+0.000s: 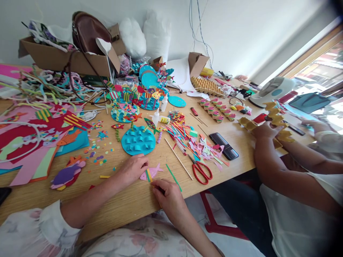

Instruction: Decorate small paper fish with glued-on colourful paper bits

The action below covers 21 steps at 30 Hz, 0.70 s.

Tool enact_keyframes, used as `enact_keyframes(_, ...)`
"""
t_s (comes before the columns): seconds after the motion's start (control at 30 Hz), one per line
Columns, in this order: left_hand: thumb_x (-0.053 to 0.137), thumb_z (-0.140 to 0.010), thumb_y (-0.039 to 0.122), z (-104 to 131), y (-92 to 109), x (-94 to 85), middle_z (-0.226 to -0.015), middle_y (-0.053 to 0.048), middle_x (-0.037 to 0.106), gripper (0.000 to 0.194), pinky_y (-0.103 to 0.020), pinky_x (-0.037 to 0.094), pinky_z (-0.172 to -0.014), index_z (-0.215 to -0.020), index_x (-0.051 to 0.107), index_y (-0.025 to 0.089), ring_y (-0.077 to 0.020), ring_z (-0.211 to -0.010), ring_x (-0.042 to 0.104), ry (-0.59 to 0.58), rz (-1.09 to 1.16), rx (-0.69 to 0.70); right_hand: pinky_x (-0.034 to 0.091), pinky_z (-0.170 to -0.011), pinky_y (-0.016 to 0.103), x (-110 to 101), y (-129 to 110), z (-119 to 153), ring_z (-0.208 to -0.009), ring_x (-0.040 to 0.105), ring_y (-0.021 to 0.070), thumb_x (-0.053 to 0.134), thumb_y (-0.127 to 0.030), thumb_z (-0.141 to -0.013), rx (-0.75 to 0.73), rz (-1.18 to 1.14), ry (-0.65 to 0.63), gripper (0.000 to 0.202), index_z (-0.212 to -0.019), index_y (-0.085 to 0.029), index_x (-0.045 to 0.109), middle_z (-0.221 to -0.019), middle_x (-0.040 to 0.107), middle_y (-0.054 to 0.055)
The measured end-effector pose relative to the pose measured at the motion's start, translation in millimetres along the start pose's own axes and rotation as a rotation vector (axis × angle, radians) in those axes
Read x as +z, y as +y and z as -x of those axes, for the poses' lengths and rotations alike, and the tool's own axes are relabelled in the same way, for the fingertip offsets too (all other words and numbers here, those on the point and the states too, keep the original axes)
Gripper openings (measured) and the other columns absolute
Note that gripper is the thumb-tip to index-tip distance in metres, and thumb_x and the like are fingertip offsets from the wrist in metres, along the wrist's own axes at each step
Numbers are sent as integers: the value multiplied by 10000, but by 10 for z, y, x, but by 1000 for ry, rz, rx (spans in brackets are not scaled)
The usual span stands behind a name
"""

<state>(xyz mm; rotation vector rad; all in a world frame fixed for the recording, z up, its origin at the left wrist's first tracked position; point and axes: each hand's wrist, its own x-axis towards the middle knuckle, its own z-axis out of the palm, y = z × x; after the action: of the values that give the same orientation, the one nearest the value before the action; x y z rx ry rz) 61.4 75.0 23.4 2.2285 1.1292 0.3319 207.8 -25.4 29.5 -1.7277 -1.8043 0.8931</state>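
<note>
A pink paper fish lies near the table's front edge, with a green strip and a yellow strip across its body. My left hand rests just above and left of the fish, fingers pressed together near the upper end of the strips. My right hand pinches the lower end of the yellow strip between thumb and finger. Right of the fish lies a loose green strip. Behind my left hand stands a round blue base with curled paper loops.
Red-handled scissors, a wooden stick and a black phone case lie to the right. Paper scraps and glue bottles sit farther back. At the right a person's hands hold a yellow egg carton.
</note>
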Motion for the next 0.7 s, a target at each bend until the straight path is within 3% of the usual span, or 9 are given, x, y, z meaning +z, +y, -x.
enact_keyframes(0.7, 464, -808, 136, -1, 28, -10, -710, -5, 532, 172, -239, 326, -580, -660, 547, 161, -143, -659, 501, -22, -58, -9, 441, -663, 221, 7, -5, 5, -702, 624, 148, 534, -56, -722, 20, 5, 0, 244, -855, -162, 709, -797, 714, 51)
